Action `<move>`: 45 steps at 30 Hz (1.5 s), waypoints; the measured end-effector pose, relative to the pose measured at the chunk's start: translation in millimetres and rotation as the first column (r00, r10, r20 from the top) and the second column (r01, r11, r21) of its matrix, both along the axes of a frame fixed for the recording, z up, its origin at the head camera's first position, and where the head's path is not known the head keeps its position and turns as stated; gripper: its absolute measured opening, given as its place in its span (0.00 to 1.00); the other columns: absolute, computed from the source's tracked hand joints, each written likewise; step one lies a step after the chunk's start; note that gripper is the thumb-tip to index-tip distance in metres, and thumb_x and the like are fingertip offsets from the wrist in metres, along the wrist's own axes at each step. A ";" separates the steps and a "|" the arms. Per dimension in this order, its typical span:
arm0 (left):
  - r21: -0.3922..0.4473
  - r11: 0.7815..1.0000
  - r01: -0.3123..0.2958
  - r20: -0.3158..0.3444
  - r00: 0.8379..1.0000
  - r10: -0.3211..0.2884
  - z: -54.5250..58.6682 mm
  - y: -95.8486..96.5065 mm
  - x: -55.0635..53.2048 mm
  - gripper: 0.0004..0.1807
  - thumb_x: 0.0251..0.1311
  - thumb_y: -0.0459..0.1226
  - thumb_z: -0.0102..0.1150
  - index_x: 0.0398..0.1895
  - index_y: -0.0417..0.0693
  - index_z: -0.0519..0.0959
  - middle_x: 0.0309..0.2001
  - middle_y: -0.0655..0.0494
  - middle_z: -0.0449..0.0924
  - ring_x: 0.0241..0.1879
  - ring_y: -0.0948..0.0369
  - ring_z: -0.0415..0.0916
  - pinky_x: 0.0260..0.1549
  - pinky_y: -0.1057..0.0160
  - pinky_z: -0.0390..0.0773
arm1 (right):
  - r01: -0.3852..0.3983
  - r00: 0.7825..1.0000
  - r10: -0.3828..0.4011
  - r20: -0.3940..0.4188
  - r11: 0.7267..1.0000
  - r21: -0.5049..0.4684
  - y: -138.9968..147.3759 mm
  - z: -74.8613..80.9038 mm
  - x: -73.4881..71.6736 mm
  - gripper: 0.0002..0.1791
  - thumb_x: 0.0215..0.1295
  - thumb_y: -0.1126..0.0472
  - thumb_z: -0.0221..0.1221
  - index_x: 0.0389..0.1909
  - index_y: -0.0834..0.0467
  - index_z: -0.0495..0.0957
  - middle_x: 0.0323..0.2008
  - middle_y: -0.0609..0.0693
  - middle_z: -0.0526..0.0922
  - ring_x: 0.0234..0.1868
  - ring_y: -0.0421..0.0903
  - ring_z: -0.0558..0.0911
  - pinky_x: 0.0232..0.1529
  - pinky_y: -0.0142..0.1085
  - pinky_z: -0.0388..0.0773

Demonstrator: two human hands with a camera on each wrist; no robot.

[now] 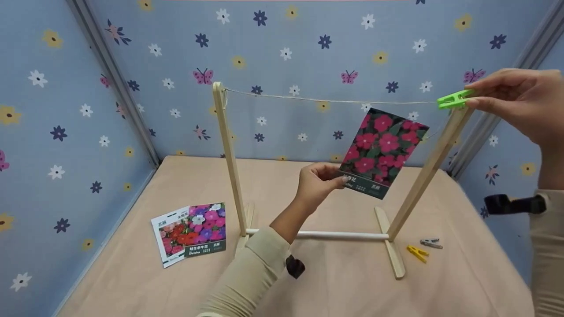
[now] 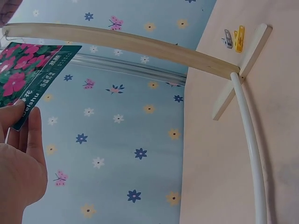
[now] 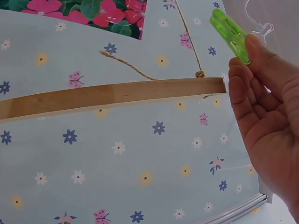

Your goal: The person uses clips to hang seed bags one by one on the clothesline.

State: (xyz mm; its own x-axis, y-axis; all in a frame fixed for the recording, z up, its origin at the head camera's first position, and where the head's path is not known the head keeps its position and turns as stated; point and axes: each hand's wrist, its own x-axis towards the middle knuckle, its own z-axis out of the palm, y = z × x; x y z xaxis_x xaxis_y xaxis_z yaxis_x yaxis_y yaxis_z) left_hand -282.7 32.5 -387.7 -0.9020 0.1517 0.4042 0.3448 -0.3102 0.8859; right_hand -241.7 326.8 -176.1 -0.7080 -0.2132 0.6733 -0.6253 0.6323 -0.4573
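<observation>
The left sleeve (image 1: 249,270), beige, reaches in from 7 o'clock to the left hand (image 1: 315,187), whose thumb and fingers pinch a packet (image 1: 384,149) by its 8 o'clock corner. That packet, printed with pink flowers, is tilted just below a string (image 1: 335,101), a gap showing between them in the head view. The right sleeve (image 1: 548,251) enters at 4 o'clock; there the right hand (image 1: 528,103) pinches a green clip (image 1: 454,100) at the packet's 2 o'clock, by the top of the right post (image 1: 426,176); the right wrist view shows it apart from that post. A white rod (image 1: 343,236) runs low between this and the left post (image 1: 230,154). On the tabletop (image 1: 132,286), two more packets (image 1: 205,229) overlap at 8 o'clock; a yellow clip (image 1: 417,252) lies at 4 o'clock, a grey clip (image 1: 431,243) just beside it.
</observation>
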 end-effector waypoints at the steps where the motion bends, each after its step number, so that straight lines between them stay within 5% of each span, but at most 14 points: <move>1: 0.004 1.000 -0.001 0.011 1.000 0.001 -0.2 1.9 -0.6 0.12 0.39 0.25 0.66 0.32 0.36 0.80 0.28 0.45 0.79 0.26 0.56 0.77 0.28 0.56 0.79 | 0.002 1.000 -0.002 -0.001 1.000 0.012 -0.3 1.6 -1.0 0.11 0.52 0.73 0.58 0.38 0.67 0.79 0.35 0.49 0.80 0.30 0.39 0.78 0.37 0.18 0.72; 11: 0.056 0.998 -0.015 0.100 0.995 0.009 -1.9 17.9 -7.0 0.12 0.38 0.23 0.66 0.31 0.36 0.79 0.27 0.46 0.78 0.27 0.57 0.77 0.29 0.56 0.79 | 0.039 0.999 -0.037 -0.018 0.992 0.116 -4.1 12.3 -9.3 0.08 0.50 0.71 0.61 0.34 0.68 0.80 0.29 0.42 0.79 0.26 0.36 0.78 0.33 0.17 0.72; 20: 0.085 0.996 0.005 0.102 0.995 -0.013 7.5 25.9 -6.7 0.11 0.41 0.22 0.64 0.32 0.31 0.78 0.28 0.45 0.77 0.28 0.58 0.77 0.30 0.57 0.79 | 0.061 0.997 -0.047 -0.060 0.968 0.242 -12.9 22.2 -11.0 0.06 0.52 0.67 0.60 0.31 0.66 0.81 0.27 0.37 0.77 0.25 0.33 0.77 0.32 0.15 0.71; 34: 0.127 0.992 0.019 0.098 0.995 -0.032 5.8 39.1 -8.6 0.10 0.39 0.21 0.64 0.30 0.29 0.77 0.26 0.47 0.77 0.27 0.59 0.78 0.30 0.57 0.79 | 0.112 0.994 -0.100 -0.051 0.921 0.374 -23.1 29.7 -10.4 0.07 0.56 0.64 0.58 0.30 0.64 0.81 0.28 0.51 0.79 0.26 0.34 0.74 0.32 0.13 0.67; 45: 0.130 0.990 0.049 0.084 0.995 -0.060 7.5 47.4 -5.0 0.09 0.40 0.21 0.63 0.29 0.34 0.78 0.25 0.49 0.77 0.26 0.59 0.78 0.30 0.57 0.79 | 0.094 0.996 -0.086 -0.039 0.895 0.435 -26.7 28.6 -10.7 0.07 0.57 0.63 0.57 0.28 0.62 0.81 0.27 0.49 0.79 0.25 0.36 0.73 0.30 0.13 0.67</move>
